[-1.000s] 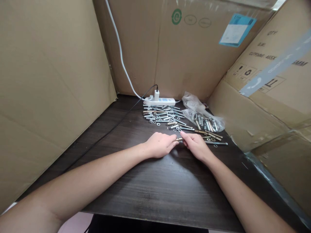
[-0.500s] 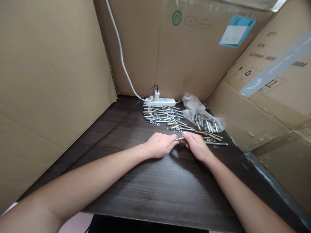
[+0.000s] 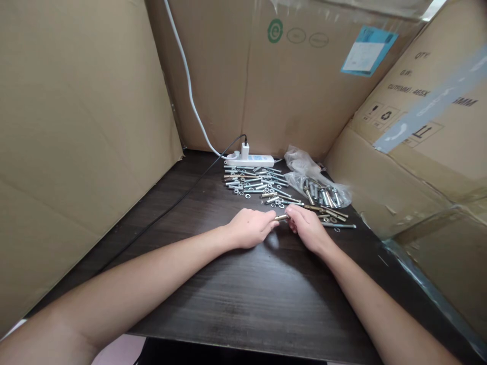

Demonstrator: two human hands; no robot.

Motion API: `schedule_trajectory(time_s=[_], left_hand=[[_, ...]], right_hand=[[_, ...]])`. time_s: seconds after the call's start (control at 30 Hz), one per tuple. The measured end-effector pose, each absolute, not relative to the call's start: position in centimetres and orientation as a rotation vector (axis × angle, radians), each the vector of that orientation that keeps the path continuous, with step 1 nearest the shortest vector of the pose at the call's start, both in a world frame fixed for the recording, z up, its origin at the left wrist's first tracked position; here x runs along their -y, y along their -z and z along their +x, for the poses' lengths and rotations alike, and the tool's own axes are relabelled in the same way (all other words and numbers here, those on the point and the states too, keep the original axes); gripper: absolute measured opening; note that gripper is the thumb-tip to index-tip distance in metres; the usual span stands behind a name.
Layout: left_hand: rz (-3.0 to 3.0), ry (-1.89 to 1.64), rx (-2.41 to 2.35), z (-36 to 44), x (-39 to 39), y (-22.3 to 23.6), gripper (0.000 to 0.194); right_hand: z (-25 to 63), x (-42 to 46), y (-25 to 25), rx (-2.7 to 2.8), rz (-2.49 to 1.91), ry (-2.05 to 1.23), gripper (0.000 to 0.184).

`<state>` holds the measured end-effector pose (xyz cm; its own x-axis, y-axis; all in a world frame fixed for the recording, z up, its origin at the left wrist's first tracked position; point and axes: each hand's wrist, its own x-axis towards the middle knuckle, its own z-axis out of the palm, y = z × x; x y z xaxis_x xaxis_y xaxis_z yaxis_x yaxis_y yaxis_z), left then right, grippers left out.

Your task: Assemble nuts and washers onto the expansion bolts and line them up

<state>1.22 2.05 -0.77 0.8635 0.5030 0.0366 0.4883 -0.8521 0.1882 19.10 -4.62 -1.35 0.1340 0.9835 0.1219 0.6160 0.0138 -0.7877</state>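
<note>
My left hand (image 3: 254, 228) is closed round one end of a brass-coloured expansion bolt (image 3: 280, 218), held just above the dark table. At the bolt's other end, the fingertips of my right hand (image 3: 305, 227) are pinched together on it. Only a short stretch of the metal shows between the two hands; the rest is hidden by fingers. Just beyond them lie loose bolts, sleeves, nuts and washers (image 3: 281, 205). A few longer bolts (image 3: 340, 225) and brass sleeves (image 3: 335, 213) lie to the right of my right hand.
A white power strip (image 3: 251, 160) with a plugged-in adapter (image 3: 245, 150) stands behind the hardware. Its black cable (image 3: 178, 199) crosses the table's left side. A clear plastic bag (image 3: 344, 191) with more bolts lies at right. Cardboard boxes (image 3: 213, 76) wall in the table.
A little more of the bolt shows between my hands, as the right fingertips have shifted slightly on its end. The left hand has hardly moved.
</note>
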Motion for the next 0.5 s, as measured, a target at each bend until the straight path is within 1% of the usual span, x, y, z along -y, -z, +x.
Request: schedule_trajectory(time_s=[0.07,0.1,0.17,0.27,0.33,0.4,0.5], left_hand=[[2.863,-0.118,-0.775,1.24,-2.08,0.78,0.033],[2.861,-0.116,-0.778,1.24,-2.09,0.76,0.034],[2.861,-0.115,-0.772,1.22,-2.09,0.7,0.034],[2.859,-0.115,-0.755,1.17,-2.04,0.56,0.033],[2.853,-0.122,-0.764,1.15,-2.0,0.5,0.032],[2.85,-0.129,-0.77,1.14,-1.99,0.5,0.032],[2.852,-0.131,-0.764,1.14,-2.02,0.55,0.033]], right_hand=[[19.16,4.62,1.24,1.566,-1.652,-0.628,0.024],[19.18,4.62,1.21,1.573,-1.64,-0.628,0.021],[19.22,4.62,1.22,1.581,-1.639,-0.639,0.027],[19.22,4.62,1.26,1.534,-1.695,-0.709,0.045],[19.17,4.65,1.19,1.492,-1.73,-0.702,0.051],[19.07,4.69,0.99,1.506,-1.726,-0.646,0.048],[18.85,4.77,0.65,1.576,-1.668,-0.609,0.035]])
